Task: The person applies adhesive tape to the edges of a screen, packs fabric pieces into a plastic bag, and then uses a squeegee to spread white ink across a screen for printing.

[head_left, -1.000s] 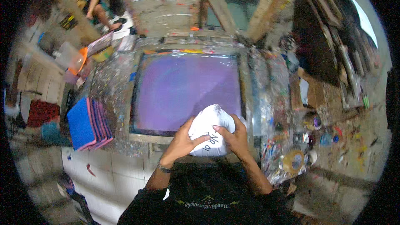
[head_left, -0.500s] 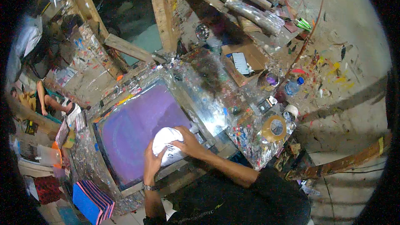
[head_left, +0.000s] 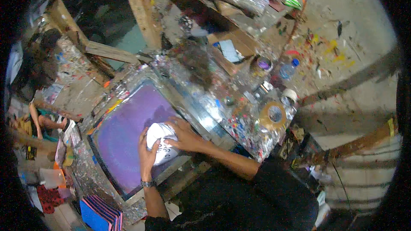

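A white soft-looking bundle (head_left: 155, 135) with dark handwriting sits over the near right part of a screen-printing frame's purple mesh (head_left: 124, 132). It may be a plastic bag or a cloth; I cannot tell which, and what is inside is hidden. My left hand (head_left: 147, 154), with a watch on the wrist, grips its left side, thumb across the front. From the right, my right hand (head_left: 186, 136) holds it, thumb on the written side and fingers partly behind it. A darker purple patch (head_left: 163, 112) shows on the mesh just beyond the bundle.
Right of the frame, the paint-spattered table holds a roll of clear tape (head_left: 274, 115), a capped bottle (head_left: 287, 69), a purple-stained cup (head_left: 263, 64) and a cardboard box (head_left: 244, 42). Stacked blue-and-pink sheets (head_left: 96, 214) lie at the near left. Another person's leg (head_left: 51, 123) shows at far left.
The whole view has shifted, moving the scene left in the picture. Both hands still grip the white bundle over nearly the same part of the mesh; my right fingers reach farther around its far side.
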Motion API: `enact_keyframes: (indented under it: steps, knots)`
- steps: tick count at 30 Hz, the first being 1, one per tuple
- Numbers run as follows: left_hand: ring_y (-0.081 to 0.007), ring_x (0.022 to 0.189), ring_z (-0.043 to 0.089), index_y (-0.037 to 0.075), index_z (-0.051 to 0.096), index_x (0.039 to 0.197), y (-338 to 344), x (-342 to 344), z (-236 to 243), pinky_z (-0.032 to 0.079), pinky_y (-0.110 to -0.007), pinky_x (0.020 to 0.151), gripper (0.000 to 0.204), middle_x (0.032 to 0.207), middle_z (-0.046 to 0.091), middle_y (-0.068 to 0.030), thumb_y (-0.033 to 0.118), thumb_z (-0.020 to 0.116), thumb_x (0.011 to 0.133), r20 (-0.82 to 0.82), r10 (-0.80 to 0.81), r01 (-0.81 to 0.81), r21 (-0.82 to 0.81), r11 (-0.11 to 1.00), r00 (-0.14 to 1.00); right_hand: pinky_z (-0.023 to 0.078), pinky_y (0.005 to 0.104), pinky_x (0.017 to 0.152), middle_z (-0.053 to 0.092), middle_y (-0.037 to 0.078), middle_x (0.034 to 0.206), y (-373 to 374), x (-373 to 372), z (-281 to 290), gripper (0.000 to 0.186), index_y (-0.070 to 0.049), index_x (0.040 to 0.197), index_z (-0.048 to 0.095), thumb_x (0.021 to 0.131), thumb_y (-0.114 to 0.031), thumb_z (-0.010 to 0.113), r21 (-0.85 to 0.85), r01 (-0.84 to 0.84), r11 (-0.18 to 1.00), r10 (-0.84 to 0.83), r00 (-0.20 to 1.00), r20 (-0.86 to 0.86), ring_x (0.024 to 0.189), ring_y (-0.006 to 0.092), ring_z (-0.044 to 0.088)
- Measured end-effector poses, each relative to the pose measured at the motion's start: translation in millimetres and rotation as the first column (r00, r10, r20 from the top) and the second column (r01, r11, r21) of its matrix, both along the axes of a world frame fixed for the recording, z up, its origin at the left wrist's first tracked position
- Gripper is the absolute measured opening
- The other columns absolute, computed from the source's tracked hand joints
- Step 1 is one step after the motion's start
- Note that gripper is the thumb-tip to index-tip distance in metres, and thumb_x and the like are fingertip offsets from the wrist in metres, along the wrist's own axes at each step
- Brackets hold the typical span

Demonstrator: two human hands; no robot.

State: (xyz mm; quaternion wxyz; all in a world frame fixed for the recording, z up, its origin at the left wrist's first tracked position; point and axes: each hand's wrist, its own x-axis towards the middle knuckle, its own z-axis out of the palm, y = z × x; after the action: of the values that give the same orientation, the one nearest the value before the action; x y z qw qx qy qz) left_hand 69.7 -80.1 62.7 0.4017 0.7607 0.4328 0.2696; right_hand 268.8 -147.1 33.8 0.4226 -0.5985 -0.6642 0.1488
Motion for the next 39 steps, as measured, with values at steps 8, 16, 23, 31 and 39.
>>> enact_keyframes:
  steps: [8, 16, 23, 31, 39]
  knots:
    - [-0.0399, 0.137, 0.03, -0.004, 0.046, 0.134, -24.9, -15.9, 3.0, 0.025, -0.046, 0.114, 0.061, 0.145, 0.037, -0.0244, 0.022, 0.069, 0.084, -0.093, 0.153, -0.126, 0.247, 0.961, 0.984, 0.035, 0.0547, 0.09, 0.058, 0.023, 0.11, -198.5, 189.0, 22.3, 0.054, 0.002, 0.126, 0.05, 0.086, -0.03, 0.067, 0.158, 0.799, 0.58, -0.611, 0.299, 0.733, 0.103, 0.0433, 0.052]
    - [-0.0278, 0.123, 0.049, 0.001, 0.052, 0.126, -107.3, 0.9, 56.5, 0.041, -0.04, 0.101, 0.052, 0.134, 0.05, -0.018, 0.013, 0.074, 0.081, 0.205, 0.026, -0.017, -0.049, 0.999, 0.978, 0.044, 0.0445, 0.085, 0.062, 0.02, 0.1, -191.5, 119.5, 127.7, 0.038, 0.001, 0.108, 0.061, 0.085, -0.027, 0.069, -0.498, 0.282, 0.82, -0.263, 0.959, 0.109, 0.094, 0.0356, 0.057]
    - [-0.0206, 0.124, 0.048, 0.005, 0.051, 0.135, -116.7, -30.5, 59.3, 0.043, -0.036, 0.105, 0.056, 0.13, 0.049, -0.0096, 0.007, 0.073, 0.083, 0.593, 0.007, 0.243, -0.34, 0.908, 0.805, 0.042, 0.044, 0.08, 0.054, 0.015, 0.091, -106.5, 27.3, 147.4, 0.042, 0.002, 0.104, 0.059, 0.081, -0.029, 0.075, -0.235, -0.513, 0.826, 0.546, 0.832, 0.1, 0.088, 0.0343, 0.052]
    - [-0.0207, 0.107, 0.061, 0.002, 0.066, 0.112, -166.6, -59.9, 144.3, 0.054, -0.033, 0.089, 0.032, 0.121, 0.059, -0.0105, 0.003, 0.073, 0.081, 0.156, 0.316, -0.325, 0.033, 0.945, 0.936, 0.041, 0.0473, 0.092, 0.059, 0.015, 0.102, -86.6, -13.8, 119.6, 0.043, 0.001, 0.105, 0.059, 0.077, -0.025, 0.078, -0.037, -0.688, 0.725, 0.689, 0.724, 0.044, 0.096, 0.0343, 0.056]
    - [-0.019, 0.084, 0.061, 0.0, 0.063, 0.095, -150.3, -72.3, 129.6, 0.05, -0.033, 0.071, 0.011, 0.091, 0.062, -0.0072, 0.01, 0.062, 0.091, 0.025, 0.261, -0.254, -0.16, 0.954, 0.965, 0.041, 0.0478, 0.096, 0.058, 0.014, 0.099, -90.4, -2.9, 114.5, 0.044, 0.0, 0.107, 0.06, 0.077, -0.027, 0.077, -0.062, -0.777, 0.627, 0.748, 0.578, 0.328, 0.099, 0.0331, 0.056]
